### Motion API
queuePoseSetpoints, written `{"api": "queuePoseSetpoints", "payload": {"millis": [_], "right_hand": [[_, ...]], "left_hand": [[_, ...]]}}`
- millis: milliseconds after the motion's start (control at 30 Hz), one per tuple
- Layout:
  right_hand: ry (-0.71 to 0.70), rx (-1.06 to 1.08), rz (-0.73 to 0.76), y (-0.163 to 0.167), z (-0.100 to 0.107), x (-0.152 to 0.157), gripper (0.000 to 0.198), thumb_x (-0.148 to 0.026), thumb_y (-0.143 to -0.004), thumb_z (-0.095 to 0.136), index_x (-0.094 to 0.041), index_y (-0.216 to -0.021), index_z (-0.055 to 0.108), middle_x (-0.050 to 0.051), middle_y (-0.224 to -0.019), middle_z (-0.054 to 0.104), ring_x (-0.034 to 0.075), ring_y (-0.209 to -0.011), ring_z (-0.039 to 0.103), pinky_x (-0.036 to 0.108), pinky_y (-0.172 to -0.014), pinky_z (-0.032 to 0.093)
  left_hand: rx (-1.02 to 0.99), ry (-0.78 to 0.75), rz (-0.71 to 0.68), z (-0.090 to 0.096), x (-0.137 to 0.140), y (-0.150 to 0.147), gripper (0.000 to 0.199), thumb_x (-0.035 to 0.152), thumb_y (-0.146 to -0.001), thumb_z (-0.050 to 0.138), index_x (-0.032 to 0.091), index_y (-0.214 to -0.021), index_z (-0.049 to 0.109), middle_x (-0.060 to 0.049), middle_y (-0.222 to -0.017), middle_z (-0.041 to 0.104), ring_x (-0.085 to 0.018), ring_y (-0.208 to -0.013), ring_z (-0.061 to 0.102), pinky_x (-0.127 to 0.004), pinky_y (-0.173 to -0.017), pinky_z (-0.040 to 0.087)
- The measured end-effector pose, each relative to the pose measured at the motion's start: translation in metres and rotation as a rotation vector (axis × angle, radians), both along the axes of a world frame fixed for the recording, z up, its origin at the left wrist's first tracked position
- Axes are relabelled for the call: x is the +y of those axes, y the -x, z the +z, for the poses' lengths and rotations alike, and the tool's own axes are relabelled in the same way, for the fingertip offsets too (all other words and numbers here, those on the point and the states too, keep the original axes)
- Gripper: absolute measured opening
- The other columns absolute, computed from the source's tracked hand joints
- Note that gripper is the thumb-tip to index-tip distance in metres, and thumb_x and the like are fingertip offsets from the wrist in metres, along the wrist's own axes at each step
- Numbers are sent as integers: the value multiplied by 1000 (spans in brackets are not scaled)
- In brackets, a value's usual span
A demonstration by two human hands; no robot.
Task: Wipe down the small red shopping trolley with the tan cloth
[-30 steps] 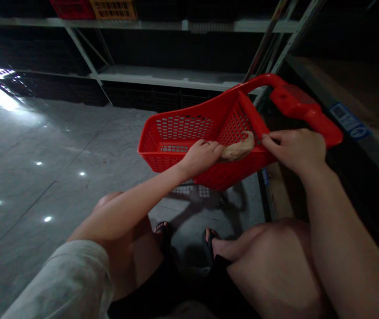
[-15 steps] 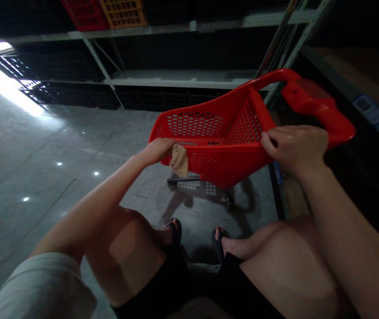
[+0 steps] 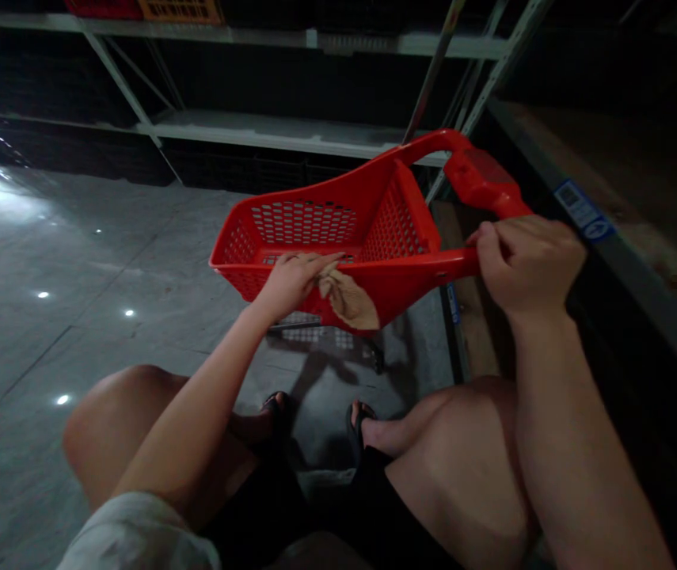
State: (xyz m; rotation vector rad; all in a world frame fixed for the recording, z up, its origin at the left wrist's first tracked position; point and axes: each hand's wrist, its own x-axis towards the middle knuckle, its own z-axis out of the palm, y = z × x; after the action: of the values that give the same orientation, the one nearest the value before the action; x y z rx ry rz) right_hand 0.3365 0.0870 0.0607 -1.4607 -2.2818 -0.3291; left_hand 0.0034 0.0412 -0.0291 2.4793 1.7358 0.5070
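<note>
A red plastic shopping cart point(image 3: 397, 277) with perforated walls stands before my knees, its handle toward the right. My left hand point(image 3: 295, 281) is closed on a beige cloth point(image 3: 350, 299) at the near rim of the basket. The cloth hangs down over the outside of the near wall. My right hand point(image 3: 528, 257) is wrapped round the near arm of the cart's handle, where it leaves the basket. No goods show inside the part of the basket I can see.
A metal rack point(image 3: 243, 131) with dark crates runs behind the cart; a red crate point(image 3: 106, 8) and a yellow crate point(image 3: 182, 9) sit on its upper shelf. A pole point(image 3: 433, 75) leans there. A ledge with a blue label point(image 3: 584, 210) borders the right.
My left hand has slid with the cloth rightward along the near rim, from near the front end. My right hand has shifted from the basket's corner onto the handle arm. The view has turned right.
</note>
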Motion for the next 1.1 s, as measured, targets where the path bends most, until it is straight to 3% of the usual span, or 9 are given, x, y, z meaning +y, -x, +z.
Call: {"api": "queuePoseSetpoints", "payload": {"millis": [100, 167, 267, 500, 600, 700, 833, 900, 1100], "right_hand": [[-91, 69, -117, -15, -3, 7, 41, -33, -97, 40, -16, -83, 76, 19, -91, 76, 35, -104, 69, 49, -98, 46], [-56, 96, -68, -15, -10, 14, 37, -32, -97, 42, -20, -86, 76, 16, -95, 77, 34, -107, 68, 50, -104, 45], [-21, 127, -73, -8, -20, 23, 37, -33, -97, 41, -24, -95, 76, 12, -95, 77, 34, -104, 68, 54, -103, 45], [-11, 120, -70, -4, -20, 18, 45, -36, -99, 32, -30, -100, 77, 8, -89, 78, 33, -101, 69, 54, -101, 46], [-8, 102, -62, -6, -18, 15, 46, -35, -99, 31, -31, -96, 77, 8, -89, 78, 32, -101, 68, 52, -102, 46], [-69, 132, -44, -5, -19, 15, 43, -34, -95, 35, -24, -85, 76, 10, -81, 75, 30, -94, 69, 49, -103, 47], [-35, 154, -45, -2, -21, 16, 42, -38, -96, 37, -28, -80, 75, 9, -81, 74, 30, -95, 67, 48, -102, 47], [-37, 174, -34, 0, -24, 18, 40, -38, -96, 38, -30, -78, 73, 8, -80, 74, 30, -95, 66, 49, -100, 47], [-186, 278, 117, -3, -34, 31, 30, -34, -87, 46, -23, -62, 59, 10, -66, 67, 26, -81, 65, 43, -95, 49]], "left_hand": [[-47, -63, 155, -9, -16, 25, 58, 6, -97, 45, 34, -146, 55, -2, -135, 69, -22, -124, 61, -54, -118, 35], [-131, -184, 237, -16, -20, 10, 54, 7, -96, 47, 34, -140, 62, -3, -133, 70, -22, -123, 61, -56, -119, 34], [-313, -379, 326, -22, -9, -49, 47, 8, -99, 40, 28, -128, 71, -6, -129, 70, -22, -121, 61, -49, -117, 41], [-420, -463, 117, -3, 25, -185, 53, 11, -105, 23, 21, -144, 59, -10, -144, 61, -19, -138, 51, -40, -120, 39], [-308, -499, -1, -18, 22, -178, 52, 17, -106, 27, 26, -152, 50, -9, -150, 57, -21, -147, 46, -45, -124, 36], [-110, -429, -145, -62, 17, -131, 52, 17, -106, 32, 34, -151, 50, -5, -149, 60, -22, -149, 45, -50, -124, 38], [63, -249, -266, -110, 17, -74, 40, 11, -103, 40, 24, -127, 68, -7, -125, 75, -22, -134, 61, -46, -116, 49], [80, -294, -270, -108, 22, -72, 40, 11, -103, 39, 25, -127, 68, -5, -127, 74, -19, -134, 61, -42, -118, 48], [64, -616, -412, -46, 41, -124, 59, 13, -106, 37, 29, -162, 31, -2, -157, 53, -15, -151, 39, -34, -128, 34]]}}
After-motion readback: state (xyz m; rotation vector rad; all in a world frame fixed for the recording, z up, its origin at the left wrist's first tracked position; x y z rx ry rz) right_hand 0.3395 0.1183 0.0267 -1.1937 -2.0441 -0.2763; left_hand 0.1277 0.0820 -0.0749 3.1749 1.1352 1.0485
